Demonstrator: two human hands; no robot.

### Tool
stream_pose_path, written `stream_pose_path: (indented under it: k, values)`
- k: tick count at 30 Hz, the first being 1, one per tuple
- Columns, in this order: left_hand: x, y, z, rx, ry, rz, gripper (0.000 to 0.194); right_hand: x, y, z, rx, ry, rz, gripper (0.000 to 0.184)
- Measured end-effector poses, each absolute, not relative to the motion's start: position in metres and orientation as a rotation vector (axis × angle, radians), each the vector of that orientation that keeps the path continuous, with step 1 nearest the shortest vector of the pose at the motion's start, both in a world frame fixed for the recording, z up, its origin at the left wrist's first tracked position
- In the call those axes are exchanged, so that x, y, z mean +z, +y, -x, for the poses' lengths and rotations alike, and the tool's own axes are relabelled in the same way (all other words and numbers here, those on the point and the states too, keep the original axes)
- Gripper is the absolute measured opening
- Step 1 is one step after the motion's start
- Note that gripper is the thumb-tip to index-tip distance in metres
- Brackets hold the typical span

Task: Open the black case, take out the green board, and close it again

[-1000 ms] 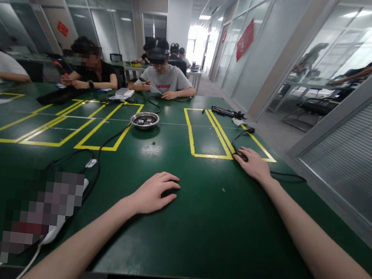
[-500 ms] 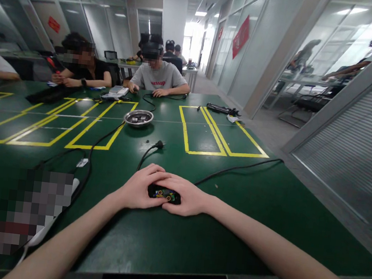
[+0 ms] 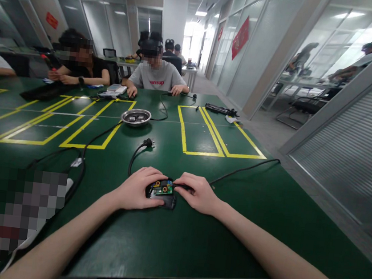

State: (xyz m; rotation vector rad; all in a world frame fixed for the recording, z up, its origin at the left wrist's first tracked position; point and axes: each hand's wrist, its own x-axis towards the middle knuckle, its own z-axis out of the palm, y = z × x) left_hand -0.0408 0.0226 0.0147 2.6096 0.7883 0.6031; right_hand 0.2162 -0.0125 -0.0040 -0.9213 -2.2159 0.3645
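Observation:
A black power adapter [image 3: 168, 201] lies with its case open, its green circuit board [image 3: 163, 190] and copper-coloured ring coils facing up. My left hand [image 3: 133, 188] is closed around its left side, thumb along the near edge and fingers over the far edge. At the right end, my right hand [image 3: 201, 196] pinches a black cable [image 3: 243, 169] where it meets the case. That cable runs off to the right across the table. Beyond my left hand a second black cord ends in a plug [image 3: 148, 143], its pins pointing right.
The green table [image 3: 221, 246] carries yellow tape outlines [image 3: 204, 153]. A metal bowl [image 3: 136, 117] with small metal parts stands ahead. To the left lies a white power strip [image 3: 32, 231], partly blurred out, with black cords. Co-workers sit across the table.
My right hand has moved off the adapter's case to the right and now pinches the cable. More of the circuit board shows. The plug has shifted slightly left in view.

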Motion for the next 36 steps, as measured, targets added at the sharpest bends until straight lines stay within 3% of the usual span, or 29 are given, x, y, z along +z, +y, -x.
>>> stream_pose_path:
  k: [4,11,21,36]
  values:
    - [0.010,0.025,0.039,0.551,0.869,-2.688,0.073,-0.007,-0.010,-0.216,0.309,-2.197,0.980,0.013]
    - [0.008,0.029,0.032,0.496,0.885,-2.747,0.085,-0.012,-0.001,-0.221,0.259,-2.146,1.112,0.016]
    - [0.022,0.037,0.052,0.597,0.904,-2.625,0.018,-0.014,0.003,-0.224,0.077,-2.303,1.080,0.017]
    - [0.013,0.054,0.049,0.604,0.956,-2.403,0.013,-0.005,0.018,-0.238,0.187,-2.466,1.187,0.020]
